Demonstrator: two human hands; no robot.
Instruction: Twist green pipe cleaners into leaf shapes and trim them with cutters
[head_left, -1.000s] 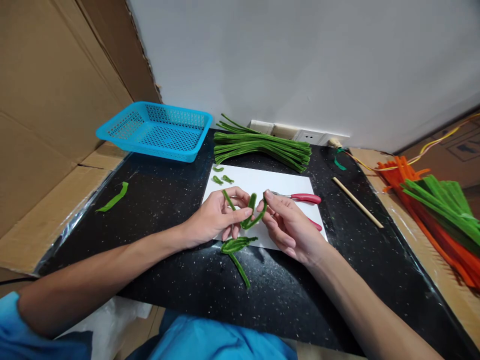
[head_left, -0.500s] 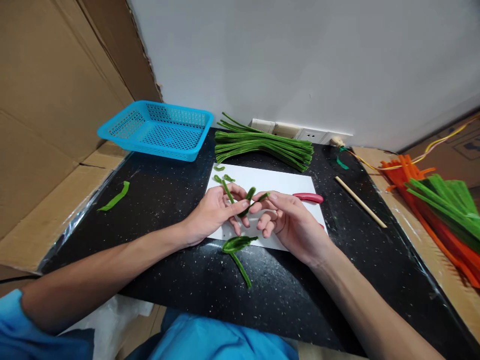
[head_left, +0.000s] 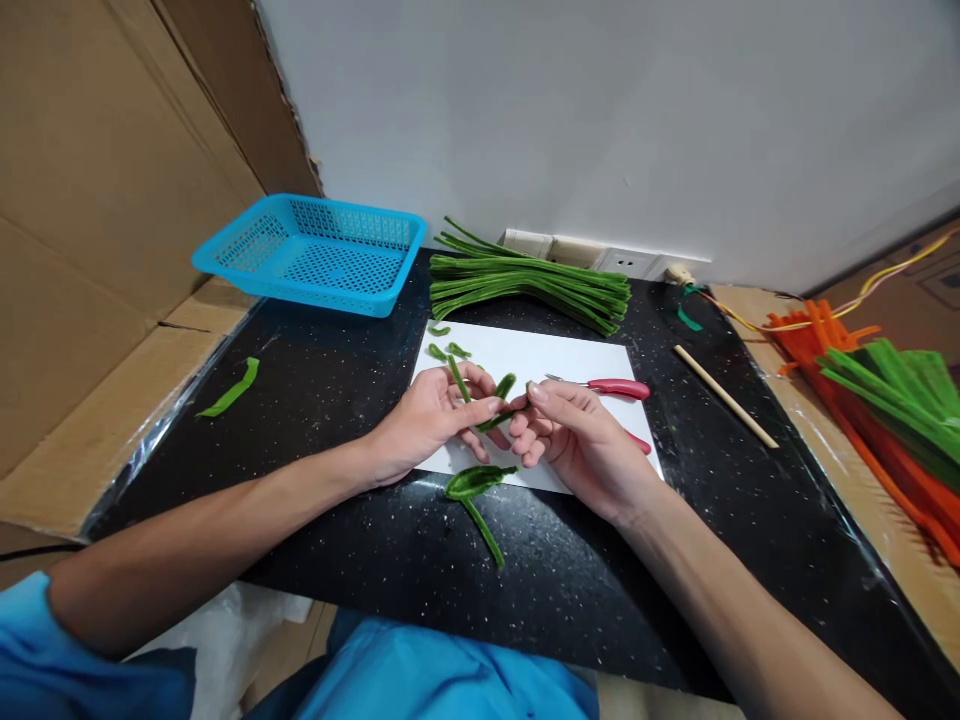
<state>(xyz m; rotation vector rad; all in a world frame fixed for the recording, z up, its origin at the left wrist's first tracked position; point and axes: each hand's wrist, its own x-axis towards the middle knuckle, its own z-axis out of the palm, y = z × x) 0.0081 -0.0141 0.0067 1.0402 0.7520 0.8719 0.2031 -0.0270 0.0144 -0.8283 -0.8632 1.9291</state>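
**Left hand [head_left: 435, 415] and right hand [head_left: 585, 430] pinch the bent green piece [head_left: 493, 422]**

In the head view, your grip is narrow on both sides: your left thumb and fingers hold the bent part, and your right thumb and fingertips hold the end nearest them. The piece is just above the white sheet [head_left: 525, 345], between your hands. Your fingers hide part of it, so you cannot tell how its strands join.

As for progress, one looped piece [head_left: 474, 483] with a straight tail looks already shaped. It lies across the near edge of the sheet, its tail out on the black counter [head_left: 337, 540]. The one in your hands seems only part-shaped: its ends stand apart, and no closed loop shows. Three small curled bits [head_left: 459, 350] sit at the sheet's far left corner.

The bundle of green stems [head_left: 525, 285] behind the sheet is long and unshaped, so plenty looks unused. The red-handled pliers [head_left: 619, 388] lie on the sheet, partly behind your right hand. The blue basket [head_left: 337, 300] stands at the back left.
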